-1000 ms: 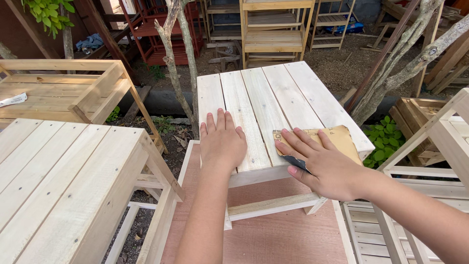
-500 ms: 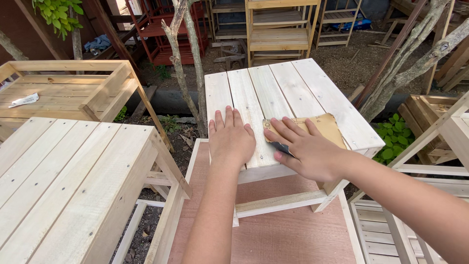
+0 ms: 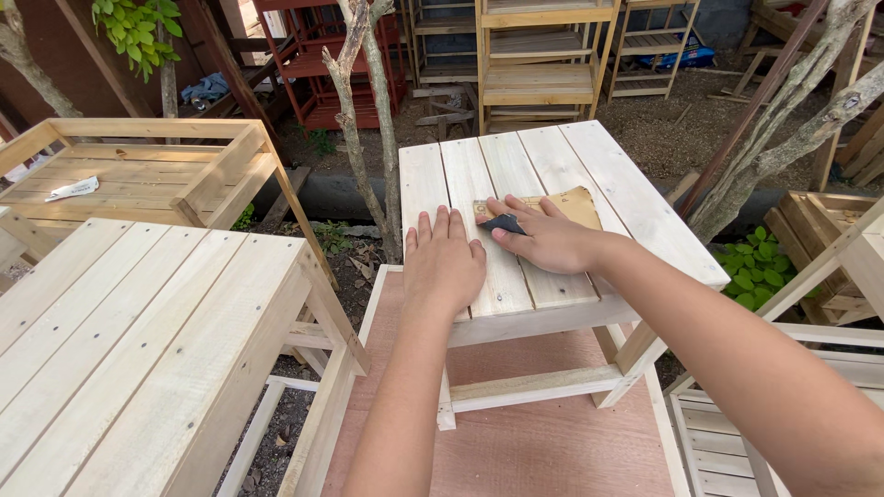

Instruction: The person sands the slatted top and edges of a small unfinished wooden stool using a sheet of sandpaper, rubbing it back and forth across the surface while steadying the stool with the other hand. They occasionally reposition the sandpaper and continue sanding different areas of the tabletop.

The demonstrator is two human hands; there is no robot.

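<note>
A small pale wooden slatted table point(image 3: 626, 198) stands in front of me on a brown board point(image 3: 543, 442). My left hand point(image 3: 444, 262) lies flat on its near left slats, fingers together, holding nothing. My right hand point(image 3: 545, 236) presses down on a tan sheet of sandpaper point(image 3: 573, 204) in the middle of the tabletop. A small dark piece shows under my right fingers.
A larger pale slatted table point(image 3: 138, 350) is close on the left, with a wooden crate-like bench point(image 3: 138, 170) behind it. Thin tree trunks point(image 3: 368, 120) rise behind the small table. Wooden shelves point(image 3: 539, 64) and red racks stand at the back. More wooden frames point(image 3: 829, 276) sit at right.
My right hand has slid the sandpaper leftward and away across the tabletop, from near the right edge to the middle. My left hand stays flat on the slats.
</note>
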